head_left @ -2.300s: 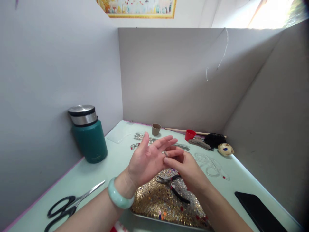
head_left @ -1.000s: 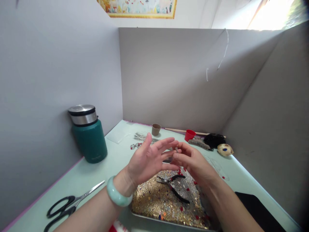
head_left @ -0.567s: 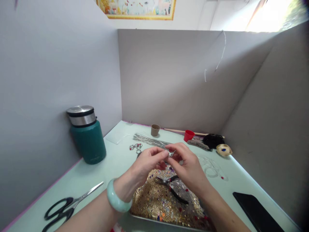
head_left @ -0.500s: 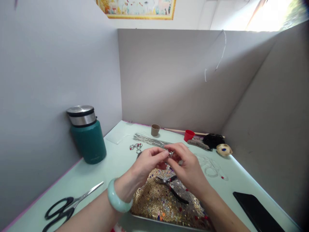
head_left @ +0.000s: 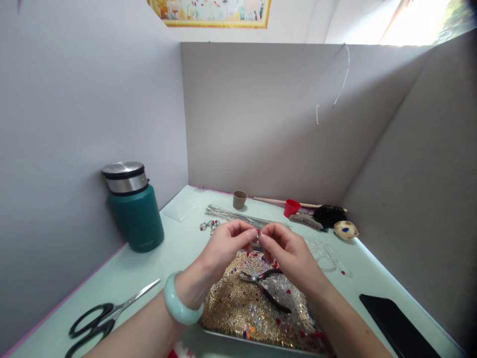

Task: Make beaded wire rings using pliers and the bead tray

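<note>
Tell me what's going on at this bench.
A person pinches a tiny ring-like piece with a bit of red between the fingertips of the left hand and right hand, above a tray of beads. Black-handled pliers lie on the beads. Thin wires and a small red-beaded piece lie behind the hands; scissors lie to the left.

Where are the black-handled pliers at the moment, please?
In the head view, the pliers lie slightly right of centre, on top of the beads in the tray, just below the two hands.
</note>
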The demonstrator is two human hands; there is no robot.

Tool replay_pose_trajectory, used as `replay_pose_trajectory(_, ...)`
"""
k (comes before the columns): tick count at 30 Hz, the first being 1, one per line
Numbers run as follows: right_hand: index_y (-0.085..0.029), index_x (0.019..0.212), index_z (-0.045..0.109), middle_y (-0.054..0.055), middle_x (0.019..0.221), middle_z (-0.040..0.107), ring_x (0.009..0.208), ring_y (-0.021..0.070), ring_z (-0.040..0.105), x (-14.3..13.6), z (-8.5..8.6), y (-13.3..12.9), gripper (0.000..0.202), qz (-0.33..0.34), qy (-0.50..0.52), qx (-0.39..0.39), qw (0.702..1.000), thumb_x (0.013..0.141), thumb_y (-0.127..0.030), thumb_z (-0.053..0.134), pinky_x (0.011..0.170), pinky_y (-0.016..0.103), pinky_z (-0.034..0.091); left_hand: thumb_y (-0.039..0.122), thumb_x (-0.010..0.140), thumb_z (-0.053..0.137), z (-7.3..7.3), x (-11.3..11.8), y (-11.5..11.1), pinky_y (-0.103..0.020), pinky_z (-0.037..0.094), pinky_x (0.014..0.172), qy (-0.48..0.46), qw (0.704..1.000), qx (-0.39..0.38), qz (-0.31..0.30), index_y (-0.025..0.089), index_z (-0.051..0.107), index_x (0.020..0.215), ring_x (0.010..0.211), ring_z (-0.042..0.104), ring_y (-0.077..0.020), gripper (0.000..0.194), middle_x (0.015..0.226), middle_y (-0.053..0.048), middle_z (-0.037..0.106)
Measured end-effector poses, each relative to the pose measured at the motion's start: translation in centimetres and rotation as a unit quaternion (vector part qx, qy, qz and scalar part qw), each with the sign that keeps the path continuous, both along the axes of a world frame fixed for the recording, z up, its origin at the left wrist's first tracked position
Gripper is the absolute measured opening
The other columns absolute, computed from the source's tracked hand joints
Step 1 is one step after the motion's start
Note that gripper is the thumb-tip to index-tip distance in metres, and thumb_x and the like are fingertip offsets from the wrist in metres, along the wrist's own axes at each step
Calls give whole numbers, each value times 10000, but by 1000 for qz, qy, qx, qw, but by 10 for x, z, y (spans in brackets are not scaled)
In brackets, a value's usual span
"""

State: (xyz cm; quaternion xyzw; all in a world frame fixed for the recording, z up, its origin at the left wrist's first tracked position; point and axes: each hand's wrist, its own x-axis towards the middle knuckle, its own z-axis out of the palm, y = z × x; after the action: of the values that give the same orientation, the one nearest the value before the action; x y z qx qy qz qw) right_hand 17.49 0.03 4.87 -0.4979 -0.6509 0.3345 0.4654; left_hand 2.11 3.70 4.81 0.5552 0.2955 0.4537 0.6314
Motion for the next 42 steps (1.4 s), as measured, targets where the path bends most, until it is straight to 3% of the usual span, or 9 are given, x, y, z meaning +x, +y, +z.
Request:
replay_pose_trajectory(4, -198, 801, 526, -31, 589, 527, 530, 112, 471, -1, -1, 0, 179, 20, 31, -16, 999, 888, -355, 517, 497, 250, 373, 272, 751, 680, -2, 0, 1, -248, 380, 579, -14, 1000, -20, -4, 124, 622, 703, 546, 493, -98, 166, 589, -6, 562)
replay_pose_trajectory(14, -191, 790, 541, -33, 588, 533, 519, 93, 473, -7, -11, 5, 208, 43, 148, -74, 985, 868, -382, 568, 509, 240, 398, 312, 748, 701, -5, -1, 2, -277, 447, 625, -89, 990, -108, -26, 130, 608, 781, 578, 532, -91, 208, 720, -20, 579)
replay_pose_trajectory(19, -186, 787, 556, -42, 571, 505, 492, 80, 448, -3, -14, 8, 205, 69, 192, -107, 973, 862, -375, 585, 486, 227, 347, 382, 793, 643, -4, -1, 1, -269, 438, 571, -70, 988, -107, -85, 133, 597, 774, 584, 541, -107, 254, 712, -29, 567)
replay_pose_trajectory(22, -180, 810, 577, -44, 585, 484, 486, 73, 426, -1, -13, 8, 166, 115, 249, -150, 950, 839, -337, 619, 473, 222, 329, 387, 803, 632, -3, -1, 1, -262, 435, 580, -78, 984, -100, -124, 129, 596, 775, 600, 559, -113, 262, 709, -33, 570)
replay_pose_trajectory(26, -183, 812, 592, -74, 550, 391, 450, 47, 287, -1, -9, 7, 133, 151, 353, -187, 904, 784, -282, 677, 436, 200, 256, 378, 803, 638, -3, -3, 0, -258, 431, 574, -99, 975, -117, -158, 138, 576, 723, 493, 419, -64, 261, 570, 48, 438)
replay_pose_trajectory(28, -189, 805, 601, -79, 546, 358, 448, 48, 222, -1, -7, 6, 129, 159, 369, -195, 895, 772, -284, 682, 429, 203, 224, 379, 814, 624, -3, -3, -1, -256, 418, 559, -110, 970, -125, -176, 149, 543, 666, 435, 307, -40, 285, 533, 76, 380)
replay_pose_trajectory(32, -209, 802, 614, -74, 541, 308, 460, 73, 174, -4, -5, 4, 153, 158, 332, -198, 908, 799, -361, 630, 443, 231, 226, 393, 824, 605, -3, -2, -1, -248, 363, 530, -131, 967, -136, -172, 153, 538, 647, 440, 258, -43, 305, 556, 64, 395)
replay_pose_trajectory(35, -209, 796, 620, -66, 563, 302, 467, 80, 159, -7, -6, 3, 189, 150, 313, -184, 920, 799, -397, 609, 448, 246, 239, 400, 822, 606, -3, -1, -2, -243, 307, 504, -136, 963, -151, -175, 145, 557, 655, 456, 231, -54, 309, 544, 71, 329)
replay_pose_trajectory(42, -186, 775, 622, -79, 560, 261, 466, 73, 124, -8, -10, 4, 162, 192, 368, -181, 892, 810, -344, 614, 456, 233, 236, 389, 824, 608, -5, 0, -3, -236, 279, 497, -139, 966, -147, -164, 137, 557, 647, 484, 233, -63, 313, 557, 68, 290)
